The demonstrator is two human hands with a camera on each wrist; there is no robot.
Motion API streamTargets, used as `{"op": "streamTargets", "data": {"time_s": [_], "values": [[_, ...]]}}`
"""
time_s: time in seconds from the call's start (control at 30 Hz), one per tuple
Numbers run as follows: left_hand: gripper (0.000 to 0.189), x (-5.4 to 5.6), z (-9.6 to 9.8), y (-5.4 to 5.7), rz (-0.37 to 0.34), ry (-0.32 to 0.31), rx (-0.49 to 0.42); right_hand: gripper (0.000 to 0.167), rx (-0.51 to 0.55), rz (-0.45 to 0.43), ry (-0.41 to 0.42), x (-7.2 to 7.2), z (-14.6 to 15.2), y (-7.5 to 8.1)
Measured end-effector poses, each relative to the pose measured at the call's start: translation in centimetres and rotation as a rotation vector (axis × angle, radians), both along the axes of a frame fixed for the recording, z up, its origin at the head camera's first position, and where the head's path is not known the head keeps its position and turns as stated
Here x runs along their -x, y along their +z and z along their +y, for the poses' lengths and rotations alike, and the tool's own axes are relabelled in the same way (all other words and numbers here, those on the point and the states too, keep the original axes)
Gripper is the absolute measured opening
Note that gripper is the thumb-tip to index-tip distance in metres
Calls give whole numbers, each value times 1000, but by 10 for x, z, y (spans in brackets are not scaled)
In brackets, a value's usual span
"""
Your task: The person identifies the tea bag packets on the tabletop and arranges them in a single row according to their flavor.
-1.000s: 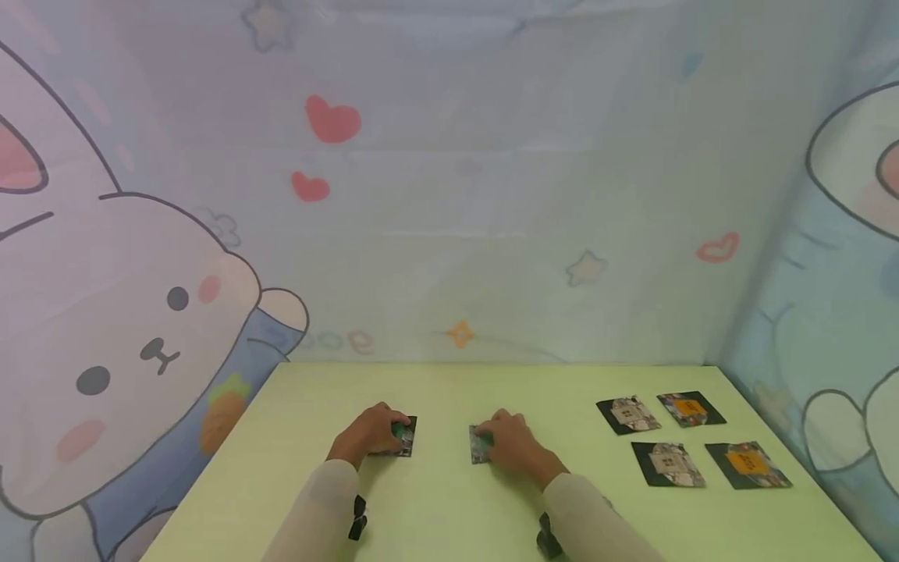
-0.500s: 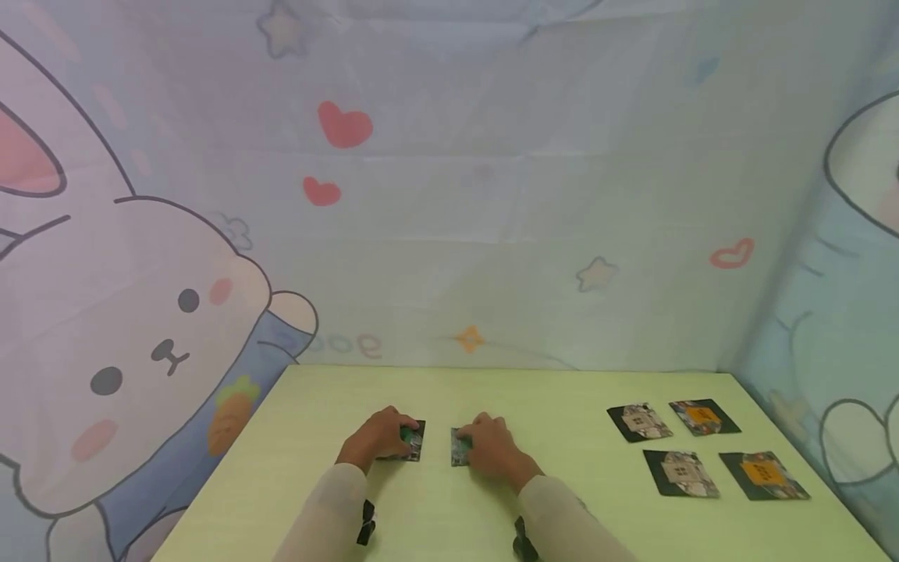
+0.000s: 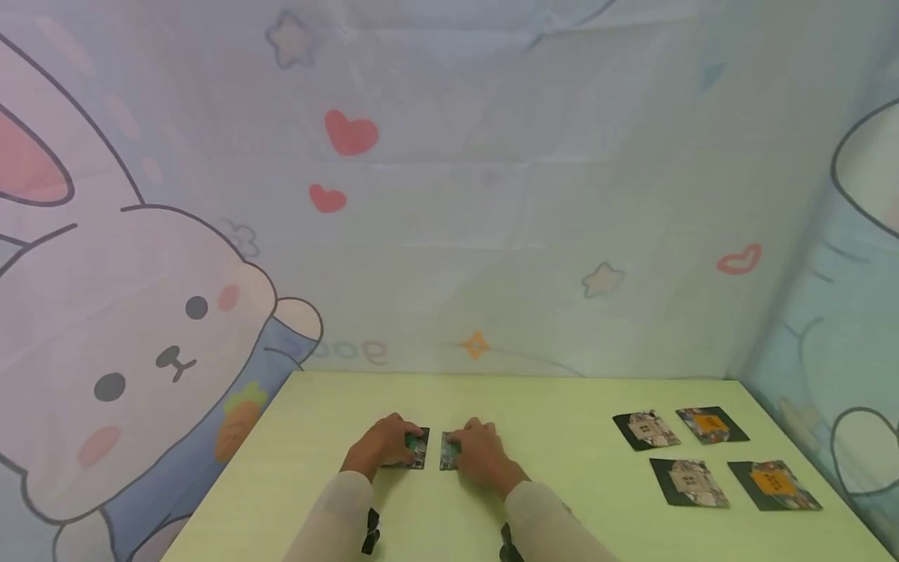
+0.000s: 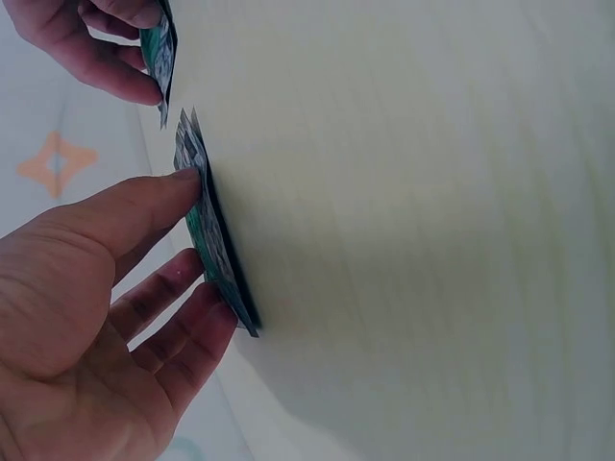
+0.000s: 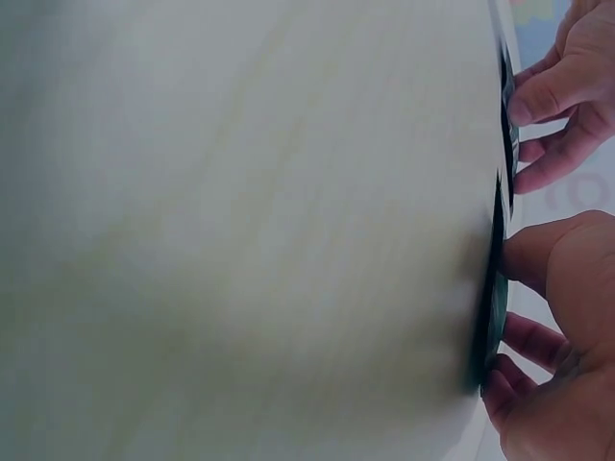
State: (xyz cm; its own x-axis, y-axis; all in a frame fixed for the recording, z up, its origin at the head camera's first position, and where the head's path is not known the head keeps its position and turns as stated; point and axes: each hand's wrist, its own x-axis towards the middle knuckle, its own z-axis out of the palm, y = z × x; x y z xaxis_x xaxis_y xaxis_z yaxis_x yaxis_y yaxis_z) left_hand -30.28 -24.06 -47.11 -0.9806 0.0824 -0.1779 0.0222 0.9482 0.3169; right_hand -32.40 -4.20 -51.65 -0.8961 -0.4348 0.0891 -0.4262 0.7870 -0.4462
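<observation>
My left hand (image 3: 385,445) grips a small flat square packet (image 3: 421,451), dark with a green patch and grey print. In the left wrist view, its thumb is at one end of the packet (image 4: 213,240) and its fingertips at the other. To the right, my right hand (image 3: 483,454) holds a similar green-patched packet (image 3: 447,455) the same way, seen edge-on in the right wrist view, where the packet (image 5: 496,307) lies between thumb and fingers. A narrow strip of table separates the two packets in the head view. The hands partly cover both.
On the right of the pale yellow-green table (image 3: 562,437) lie two packets with beige house pictures, one farther back (image 3: 646,429) and one nearer (image 3: 690,482). Beside them are two with orange patches, a back one (image 3: 712,425) and a front one (image 3: 774,485). A printed cloth (image 3: 449,195) hangs behind.
My right hand has moved left with its packet, narrowing the gap to the left packet. The left hand stays nearly in place with its packet. The head view has shifted slightly.
</observation>
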Motion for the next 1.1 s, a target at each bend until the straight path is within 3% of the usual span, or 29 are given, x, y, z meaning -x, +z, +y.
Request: {"op": "streamTargets", "data": {"time_s": [0.37, 0.73, 1.1], "values": [[44, -1, 2, 1, 42, -29, 13, 41, -30, 34, 11, 0, -6, 0], [44, 3, 2, -1, 29, -28, 30, 40, -46, 110, 35, 7, -7, -12], [45, -4, 1, 4, 13, -18, 10, 39, -3, 120, 96, 1, 4, 5]]}}
